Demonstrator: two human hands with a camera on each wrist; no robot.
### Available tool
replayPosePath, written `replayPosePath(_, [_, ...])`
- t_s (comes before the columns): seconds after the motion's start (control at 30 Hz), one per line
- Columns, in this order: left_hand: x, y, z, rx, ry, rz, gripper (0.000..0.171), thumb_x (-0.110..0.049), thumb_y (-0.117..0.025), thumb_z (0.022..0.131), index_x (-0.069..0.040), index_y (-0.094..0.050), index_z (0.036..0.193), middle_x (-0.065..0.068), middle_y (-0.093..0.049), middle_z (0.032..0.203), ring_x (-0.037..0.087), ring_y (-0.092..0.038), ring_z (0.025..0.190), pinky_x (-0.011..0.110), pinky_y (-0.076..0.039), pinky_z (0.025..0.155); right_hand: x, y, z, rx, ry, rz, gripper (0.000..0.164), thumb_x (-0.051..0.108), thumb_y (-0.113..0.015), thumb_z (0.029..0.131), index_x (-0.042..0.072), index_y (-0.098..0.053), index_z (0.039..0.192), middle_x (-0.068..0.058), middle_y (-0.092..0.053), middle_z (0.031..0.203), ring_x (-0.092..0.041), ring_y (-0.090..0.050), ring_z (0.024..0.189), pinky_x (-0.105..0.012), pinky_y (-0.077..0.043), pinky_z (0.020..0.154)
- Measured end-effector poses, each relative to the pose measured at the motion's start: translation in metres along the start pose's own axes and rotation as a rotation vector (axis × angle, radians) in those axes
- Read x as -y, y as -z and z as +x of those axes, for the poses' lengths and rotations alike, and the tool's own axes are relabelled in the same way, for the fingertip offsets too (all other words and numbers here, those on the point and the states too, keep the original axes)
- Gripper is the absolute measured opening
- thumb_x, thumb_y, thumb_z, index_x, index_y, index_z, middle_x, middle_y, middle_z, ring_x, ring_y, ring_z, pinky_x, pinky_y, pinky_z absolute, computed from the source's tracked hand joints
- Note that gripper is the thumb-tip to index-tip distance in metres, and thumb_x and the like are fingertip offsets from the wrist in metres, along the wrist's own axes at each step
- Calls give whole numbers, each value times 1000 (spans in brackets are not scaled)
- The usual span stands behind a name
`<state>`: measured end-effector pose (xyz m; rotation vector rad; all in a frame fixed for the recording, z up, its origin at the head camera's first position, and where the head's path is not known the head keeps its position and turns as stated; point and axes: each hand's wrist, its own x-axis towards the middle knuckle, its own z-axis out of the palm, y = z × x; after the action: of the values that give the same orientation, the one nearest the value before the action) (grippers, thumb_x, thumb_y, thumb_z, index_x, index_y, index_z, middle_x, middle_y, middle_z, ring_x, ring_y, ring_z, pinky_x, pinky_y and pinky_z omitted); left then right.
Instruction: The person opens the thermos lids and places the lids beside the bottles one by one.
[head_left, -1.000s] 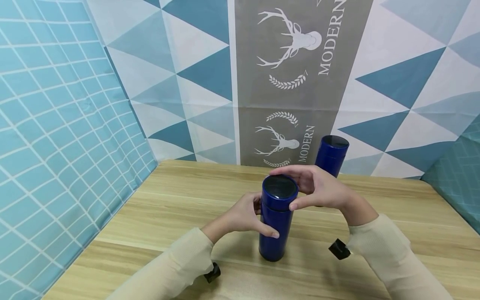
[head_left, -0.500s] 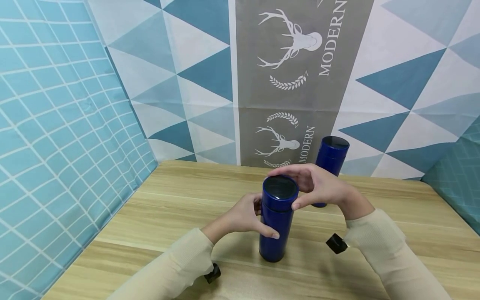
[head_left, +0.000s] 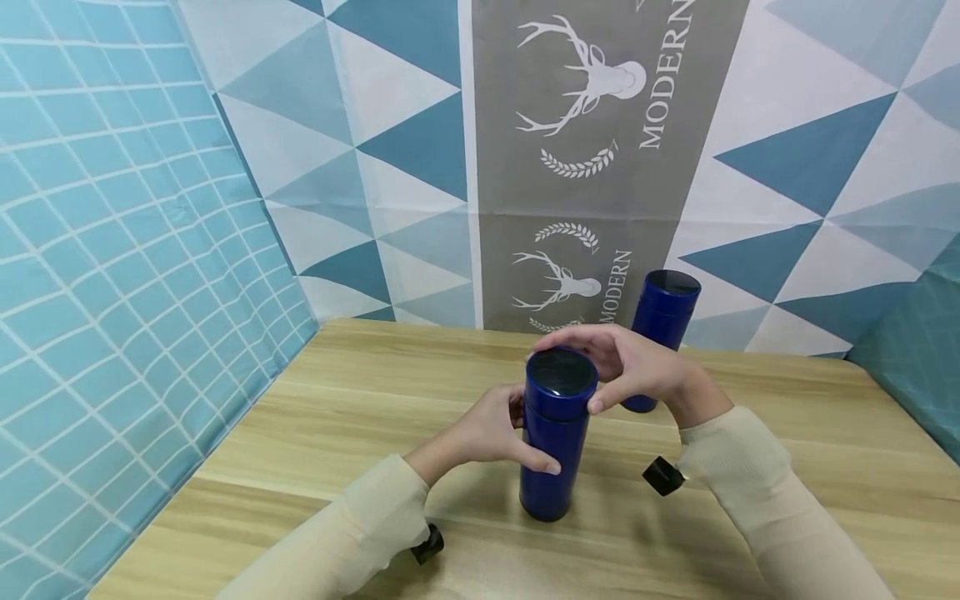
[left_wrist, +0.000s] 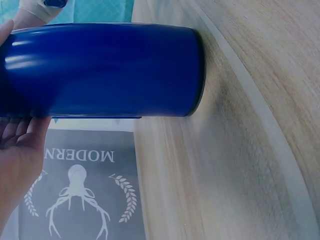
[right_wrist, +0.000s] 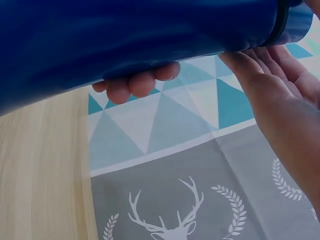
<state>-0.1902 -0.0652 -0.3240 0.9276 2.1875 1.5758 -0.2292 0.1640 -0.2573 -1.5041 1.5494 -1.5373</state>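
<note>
An upright dark blue thermos bottle [head_left: 547, 496] with a glossy black-topped lid [head_left: 561, 403] stands on the wooden table, between both hands. My left hand [head_left: 487, 429] grips its body from the left, thumb across the front and fingers behind. Around the lid from the right curls my right hand [head_left: 641, 367], thumb at the lid's near right side and fingers at its far side. In the left wrist view the bottle's body [left_wrist: 115, 70] reaches down to the tabletop. Left fingertips [right_wrist: 142, 84] show past the bottle in the right wrist view.
A second blue thermos bottle [head_left: 663, 312] stands farther back, partly hidden by the right hand. The wooden tabletop [head_left: 390, 392] runs back to a patterned wall cloth [head_left: 420, 150]. Blue checked cloth [head_left: 135, 250] borders the left side.
My right wrist has swung slightly left and upward, and the thumb has shifted right along the lid. The left hand and the bottle's body stay in place.
</note>
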Motion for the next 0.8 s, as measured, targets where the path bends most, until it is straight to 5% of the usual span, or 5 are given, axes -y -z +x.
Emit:
replayPosePath(0.23, [0,1,1,4,-1,-12,65,-3,-84,65,-7,-57,125,12,-66,121,4,-66,97,22,-54,89,-1,-1,0,36,72,-22,77,1,-67,86,-9,-21,147,-12,-38,152,-22,-38,142,-36,-35,117])
replayPosePath(0.4, [0,1,1,11,-4,-10,64,-4,-83,66,-6,-57,125,13,-67,121,5,-66,98,22,-54,91,7,-18,-7,-139,7,-55,82,0,-70,83,-5,-21,149,-12,-40,152,-22,-40,141,-31,-36,116])
replayPosePath(0.63, [-1,1,0,10,14,-12,65,-5,-83,67,-7,-56,126,11,-66,123,7,-66,101,23,-53,93,19,-48,-9,-434,-171,-329,70,6,-76,79,-1,-42,139,-26,-51,137,-28,-57,122,-25,-49,102])
replayPosePath(0.8, [0,1,0,13,19,-15,65,-5,-83,67,-8,-56,126,10,-65,123,6,-65,101,22,-53,93,21,-55,-8,-501,-218,-346,62,6,-75,81,-2,-47,135,-33,-52,131,-27,-63,114,-24,-52,97])
